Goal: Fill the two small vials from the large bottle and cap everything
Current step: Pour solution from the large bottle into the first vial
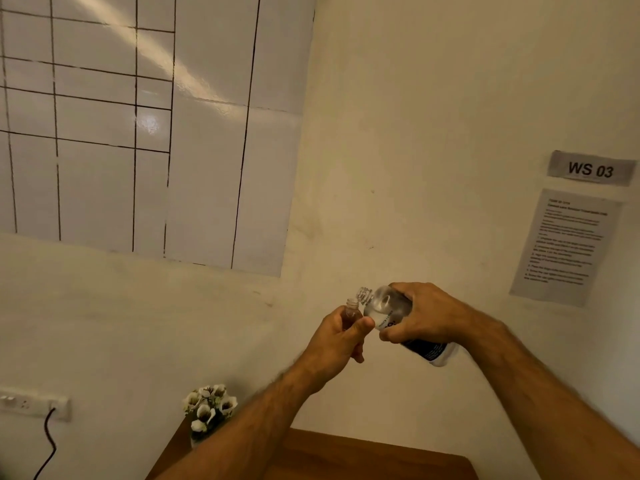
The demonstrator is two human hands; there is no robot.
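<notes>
Hands met in the lower centre of the frame, raised in front of a pale wall. The left hand [341, 336] held a small vial [352, 310] upright, its fingers [356, 355] curled round the body and the thumb across the front; the uncapped neck stood clear above the fist. The right hand [424, 315] gripped the large bottle [391, 311] from above, fingers wrapped round its clear shoulder, with the dark-labelled base pointing to the lower right. The bottle lay tilted with its open threaded mouth just beside and slightly above the vial's neck; whether the two touched could not be told. Clear liquid showed inside the bottle. A wooden tabletop [363, 459] occupied the bottom edge, with a small bunch of white flowers [207, 410] at its left corner. A sign reading "WS 03" [590, 169] and a printed sheet [564, 245] hung at right, a gridded white board [145, 126] at upper left.
</notes>
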